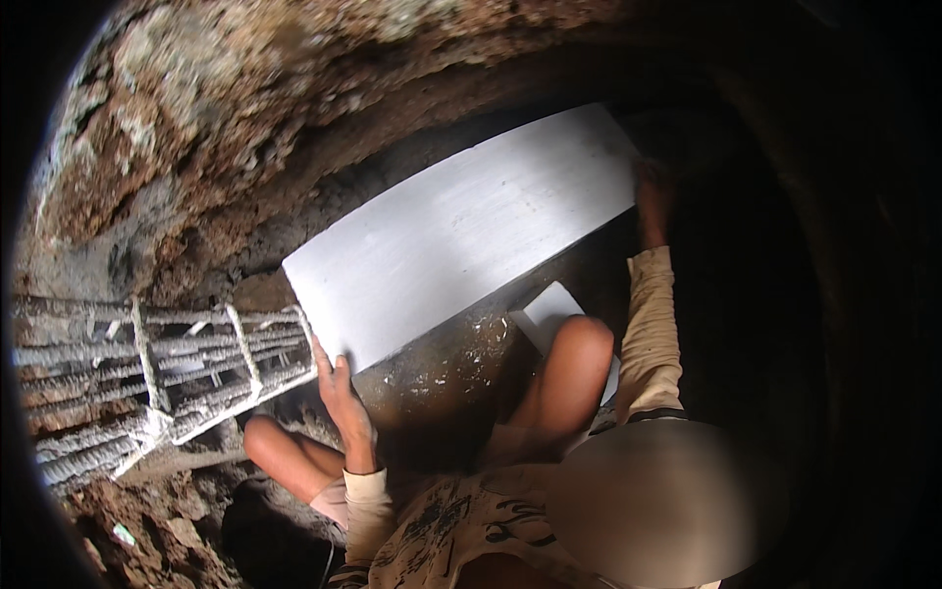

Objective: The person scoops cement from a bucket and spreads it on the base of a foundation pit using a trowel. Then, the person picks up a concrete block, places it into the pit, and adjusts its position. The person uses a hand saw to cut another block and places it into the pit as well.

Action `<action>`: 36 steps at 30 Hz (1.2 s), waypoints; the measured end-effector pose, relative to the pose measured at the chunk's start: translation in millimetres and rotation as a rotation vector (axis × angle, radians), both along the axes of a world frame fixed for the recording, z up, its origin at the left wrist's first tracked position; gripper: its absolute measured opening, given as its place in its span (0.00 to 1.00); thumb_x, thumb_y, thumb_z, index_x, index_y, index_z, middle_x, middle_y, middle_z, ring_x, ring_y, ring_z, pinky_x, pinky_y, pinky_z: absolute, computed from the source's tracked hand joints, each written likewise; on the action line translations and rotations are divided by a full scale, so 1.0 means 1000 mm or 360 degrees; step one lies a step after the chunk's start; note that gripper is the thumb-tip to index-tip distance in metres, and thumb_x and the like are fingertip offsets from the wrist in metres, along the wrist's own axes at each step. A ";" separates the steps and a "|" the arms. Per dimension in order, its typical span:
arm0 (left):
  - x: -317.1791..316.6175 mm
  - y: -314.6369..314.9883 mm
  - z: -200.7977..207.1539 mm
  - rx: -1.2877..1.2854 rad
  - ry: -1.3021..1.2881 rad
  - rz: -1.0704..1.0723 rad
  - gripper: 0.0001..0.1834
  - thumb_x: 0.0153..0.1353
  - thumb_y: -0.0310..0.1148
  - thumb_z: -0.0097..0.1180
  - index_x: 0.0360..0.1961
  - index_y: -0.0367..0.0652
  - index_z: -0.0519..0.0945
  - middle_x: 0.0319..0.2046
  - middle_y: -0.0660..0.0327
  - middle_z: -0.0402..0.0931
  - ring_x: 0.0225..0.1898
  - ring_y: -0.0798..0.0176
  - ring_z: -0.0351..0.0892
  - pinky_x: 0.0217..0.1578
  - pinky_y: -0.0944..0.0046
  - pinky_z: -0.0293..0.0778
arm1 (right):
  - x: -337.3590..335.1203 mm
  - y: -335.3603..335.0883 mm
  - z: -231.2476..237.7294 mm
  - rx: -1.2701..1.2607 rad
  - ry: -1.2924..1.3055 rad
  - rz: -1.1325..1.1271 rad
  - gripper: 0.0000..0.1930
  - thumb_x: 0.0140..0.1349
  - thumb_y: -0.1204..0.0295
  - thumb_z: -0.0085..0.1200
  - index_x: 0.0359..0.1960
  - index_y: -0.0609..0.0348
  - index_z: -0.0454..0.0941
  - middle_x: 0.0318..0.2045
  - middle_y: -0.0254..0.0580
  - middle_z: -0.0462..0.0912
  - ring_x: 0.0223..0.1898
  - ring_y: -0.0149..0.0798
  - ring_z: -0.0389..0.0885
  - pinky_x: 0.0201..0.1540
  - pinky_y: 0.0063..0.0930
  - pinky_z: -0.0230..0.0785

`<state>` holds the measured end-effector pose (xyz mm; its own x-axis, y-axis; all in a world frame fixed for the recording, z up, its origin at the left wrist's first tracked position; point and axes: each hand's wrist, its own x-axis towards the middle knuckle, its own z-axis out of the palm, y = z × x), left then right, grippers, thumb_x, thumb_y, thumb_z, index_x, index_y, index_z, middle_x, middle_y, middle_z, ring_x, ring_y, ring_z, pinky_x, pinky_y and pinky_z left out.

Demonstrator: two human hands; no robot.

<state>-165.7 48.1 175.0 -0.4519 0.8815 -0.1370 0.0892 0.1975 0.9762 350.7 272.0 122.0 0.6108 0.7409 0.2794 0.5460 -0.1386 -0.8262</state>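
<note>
A long white rectangular block (pixel 461 231) lies tilted across the view, running from lower left to upper right. My left hand (pixel 341 398) grips its near left end, with the thumb against the top and the fingers along the short side. At the far right end my right hand (pixel 655 191) holds the other short side; its fingers are partly lost in shadow. A smaller white piece (pixel 549 314) rests below the block, partly hidden by my knee.
On the left, a rebar cage (pixel 245 353) with tied stirrups reaches close to my left hand. A rough earth and rock wall (pixel 196 128) rises beyond the block. Damp dark ground (pixel 442 363) with pale specks lies between my knees. Deep shadow covers the right side.
</note>
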 end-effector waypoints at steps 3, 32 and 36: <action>-0.018 0.028 -0.036 0.0069 -0.0509 0.0130 0.38 0.73 0.36 0.50 0.78 0.33 0.54 0.76 0.50 0.57 0.74 0.56 0.57 0.75 0.59 0.47 | -0.003 0.007 -0.011 0.0071 0.0035 -0.0061 0.18 0.64 0.62 0.65 0.50 0.61 0.85 0.46 0.42 0.87 0.48 0.37 0.82 0.55 0.33 0.72; 0.091 0.068 -0.022 -0.0043 -0.0569 -0.0337 0.50 0.63 0.23 0.61 0.80 0.38 0.44 0.76 0.47 0.53 0.76 0.53 0.54 0.75 0.55 0.51 | 0.138 0.033 -0.057 0.0009 0.0098 0.0169 0.21 0.67 0.64 0.62 0.57 0.62 0.80 0.56 0.49 0.81 0.56 0.41 0.77 0.61 0.38 0.69; 0.130 0.092 -0.044 0.0230 -0.0022 -0.0543 0.54 0.64 0.29 0.64 0.80 0.36 0.38 0.80 0.44 0.37 0.81 0.48 0.38 0.78 0.52 0.41 | 0.173 0.031 -0.067 -0.0082 -0.0030 0.0173 0.24 0.67 0.62 0.62 0.60 0.62 0.77 0.58 0.51 0.79 0.59 0.44 0.75 0.64 0.40 0.66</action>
<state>-36.2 140.1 131.1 -0.1273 0.9918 -0.0043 0.1125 0.0187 0.9935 523.7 302.5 55.2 0.5210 0.8161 0.2500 0.5756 -0.1196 -0.8089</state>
